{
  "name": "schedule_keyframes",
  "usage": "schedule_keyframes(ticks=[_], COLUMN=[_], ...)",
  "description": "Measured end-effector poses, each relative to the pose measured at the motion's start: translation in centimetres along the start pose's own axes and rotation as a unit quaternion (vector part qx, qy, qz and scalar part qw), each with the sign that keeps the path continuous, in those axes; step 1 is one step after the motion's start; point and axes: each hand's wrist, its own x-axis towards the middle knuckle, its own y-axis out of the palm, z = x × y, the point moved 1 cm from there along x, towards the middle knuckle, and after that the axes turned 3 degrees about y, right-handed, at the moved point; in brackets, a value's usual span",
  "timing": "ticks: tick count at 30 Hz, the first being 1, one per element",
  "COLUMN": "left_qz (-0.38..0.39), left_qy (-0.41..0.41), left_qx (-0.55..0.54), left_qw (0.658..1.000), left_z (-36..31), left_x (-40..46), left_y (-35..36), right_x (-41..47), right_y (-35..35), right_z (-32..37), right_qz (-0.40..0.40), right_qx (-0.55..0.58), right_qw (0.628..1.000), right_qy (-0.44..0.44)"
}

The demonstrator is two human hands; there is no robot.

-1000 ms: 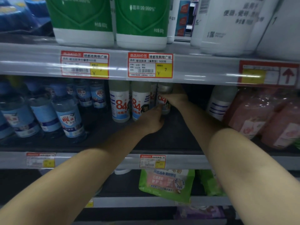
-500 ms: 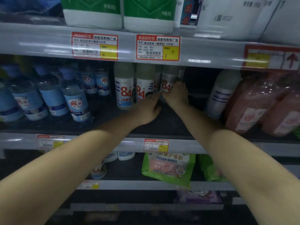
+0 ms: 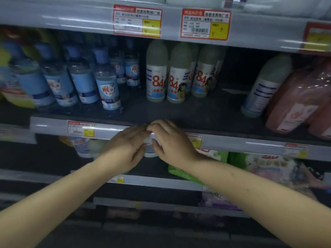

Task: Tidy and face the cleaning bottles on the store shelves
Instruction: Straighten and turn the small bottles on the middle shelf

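Three white "84" disinfectant bottles [image 3: 155,77] [image 3: 177,81] [image 3: 202,76] stand upright on the middle shelf [image 3: 179,113], red labels facing out, with more behind them. My left hand [image 3: 128,145] and my right hand [image 3: 172,143] are side by side in front of that shelf's price rail, fingertips nearly touching and fingers loosely spread. Between them shows part of a small white and blue bottle [image 3: 150,151] on the shelf below. The hands frame it, and I see no grip on it.
Several blue-labelled clear bottles [image 3: 107,86] fill the middle shelf's left side. On the right, a white bottle [image 3: 263,86] leans against pink refill packs [image 3: 300,99]. Green and white pouches [image 3: 238,161] lie on the lower shelf. Price tags [image 3: 205,24] hang on the upper rail.
Both hands let go of the rightmost "84" bottle and drew back and down to the shelf's front edge. The camera tilted downward, so the shelves sit higher in view.
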Motion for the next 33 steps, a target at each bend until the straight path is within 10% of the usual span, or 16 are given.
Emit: schedule_keyframes(ticks=[10,21,28,33], left_qz=[0.013,-0.021,-0.097,0.007], left_qy=[-0.142,-0.423,-0.444,-0.406], left_qx=[0.046,-0.150,-0.189,-0.124], left_qw=[0.989,0.894,0.871,0.905], left_z=[5.4,8.5,7.8,7.4], left_x=[-6.5,-5.1,-3.3,-2.5], left_y=[2.0,8.0,8.9,9.1], right_x=[-0.7,-1.3,-1.8,-2.1], right_y=[4.1,6.2,5.7,5.5], right_z=[2.7,2.1,2.0,1.7], right_qz=[0.154,0.288,0.309,0.329], right_qx=[-0.027,-0.025,-0.019,-0.018], right_qw=[0.986,0.956,0.947,0.939], right_qy=[-0.060,0.058,0.083,0.099])
